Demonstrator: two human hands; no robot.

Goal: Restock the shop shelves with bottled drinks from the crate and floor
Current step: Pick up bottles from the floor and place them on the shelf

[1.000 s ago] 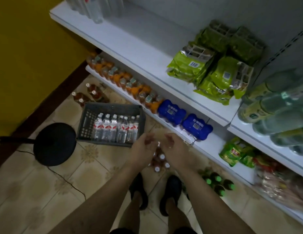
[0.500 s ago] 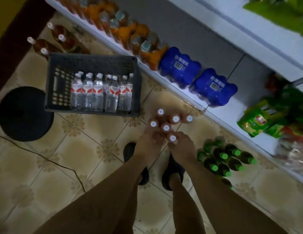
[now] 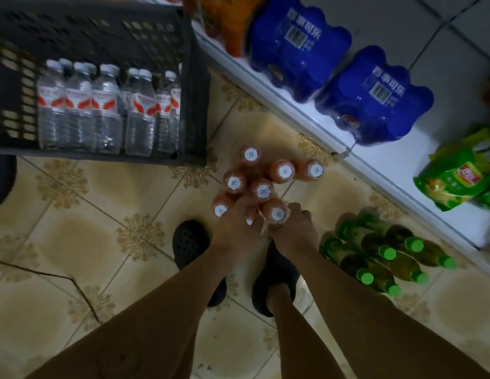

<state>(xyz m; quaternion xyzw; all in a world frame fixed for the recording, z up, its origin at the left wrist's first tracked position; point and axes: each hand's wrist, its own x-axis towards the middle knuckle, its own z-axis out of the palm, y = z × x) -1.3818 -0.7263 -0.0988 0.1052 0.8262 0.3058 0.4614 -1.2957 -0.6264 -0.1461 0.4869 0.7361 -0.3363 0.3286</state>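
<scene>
Fingers of our left hand (image 3: 234, 231) and right hand (image 3: 291, 232) curl round the nearest brown bottles (image 3: 276, 212), likely to shelve several together.

Orange bottles (image 3: 282, 170) white-capped; crate (image 3: 194, 86) dark grey; floor (image 3: 129, 203) beige, floral.

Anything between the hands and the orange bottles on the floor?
Nothing visible. Left hand and right hand grip the nearest orange bottles; the crate and green bottles sit off to either side.
</scene>
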